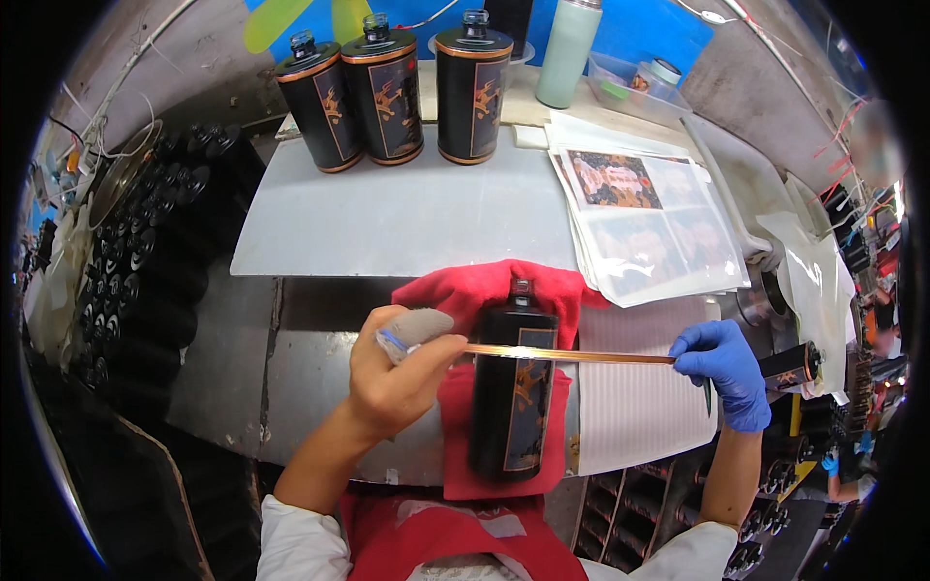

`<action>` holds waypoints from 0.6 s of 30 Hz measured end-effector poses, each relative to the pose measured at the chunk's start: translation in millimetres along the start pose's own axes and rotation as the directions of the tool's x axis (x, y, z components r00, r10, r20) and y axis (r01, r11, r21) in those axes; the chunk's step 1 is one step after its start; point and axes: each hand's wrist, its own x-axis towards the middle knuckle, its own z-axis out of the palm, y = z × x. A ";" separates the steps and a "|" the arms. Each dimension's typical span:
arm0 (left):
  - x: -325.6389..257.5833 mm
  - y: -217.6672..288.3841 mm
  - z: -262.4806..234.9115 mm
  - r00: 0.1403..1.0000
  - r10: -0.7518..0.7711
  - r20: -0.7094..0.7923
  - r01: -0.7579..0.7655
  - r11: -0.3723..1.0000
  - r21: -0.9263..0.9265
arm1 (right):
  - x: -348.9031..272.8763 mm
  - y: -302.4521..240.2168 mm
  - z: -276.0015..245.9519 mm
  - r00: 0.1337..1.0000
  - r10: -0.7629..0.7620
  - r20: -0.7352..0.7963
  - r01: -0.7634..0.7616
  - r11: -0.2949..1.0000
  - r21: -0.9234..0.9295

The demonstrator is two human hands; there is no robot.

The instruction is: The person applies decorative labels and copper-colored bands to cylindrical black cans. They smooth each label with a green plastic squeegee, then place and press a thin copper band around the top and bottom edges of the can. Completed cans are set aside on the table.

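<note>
A black bottle [513, 407] with an orange and blue label lies on a red cloth [484, 290] in front of me, neck pointing away. A thin gold strip [572, 355] is stretched across its shoulder. My left hand [402, 373], index finger wrapped in grey tape, pinches the strip's left end. My right hand [722, 373], in a blue glove, holds the right end.
Three upright black bottles [392, 92] stand at the back of a grey board [387, 228]. Sheets of printed labels [644, 218] lie to the right, a lined white sheet [639, 407] under my right hand. Many black bottles [145, 252] are stacked at left. A pale green flask [567, 53] stands behind.
</note>
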 end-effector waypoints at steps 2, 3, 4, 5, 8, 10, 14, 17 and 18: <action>-2.2 -6.9 11.2 0.997 0.075 -0.031 -0.073 0.995 0.067 | 14.5 18.3 -8.1 0.998 -0.054 -0.024 0.056 0.994 0.095; -2.9 -10.5 17.7 0.993 0.108 -0.051 -0.104 0.992 0.079 | 21.0 26.8 -11.3 0.996 -0.077 -0.037 0.082 0.987 0.141; -3.0 -14.4 24.0 0.987 0.141 -0.071 -0.134 0.987 0.091 | 25.8 32.5 -13.3 0.995 -0.078 -0.055 0.085 0.987 0.139; -2.7 -16.6 28.4 0.980 0.175 -0.091 -0.165 0.981 0.104 | 29.5 36.7 -15.6 0.995 -0.075 -0.064 0.084 0.986 0.144; -3.2 -19.4 38.0 0.978 0.188 -0.092 -0.176 0.976 0.125 | 37.7 45.3 -20.1 0.994 -0.060 -0.097 0.074 0.986 0.147; -3.5 -20.9 41.8 0.978 0.190 -0.082 -0.178 0.975 0.130 | 41.1 47.0 -21.3 0.992 -0.051 -0.117 0.066 0.989 0.134; -5.2 -22.8 46.5 0.974 0.221 -0.042 -0.213 0.968 0.136 | 47.2 52.5 -22.8 0.990 -0.034 -0.140 0.051 0.992 0.118; -5.2 -23.5 50.1 0.976 0.215 -0.030 -0.209 0.967 0.143 | 49.8 56.8 -22.7 0.988 -0.017 -0.153 0.033 0.994 0.108; -4.6 -23.5 50.1 0.979 0.204 -0.030 -0.197 0.969 0.147 | 50.3 56.4 -22.4 0.987 -0.014 -0.157 0.030 0.995 0.098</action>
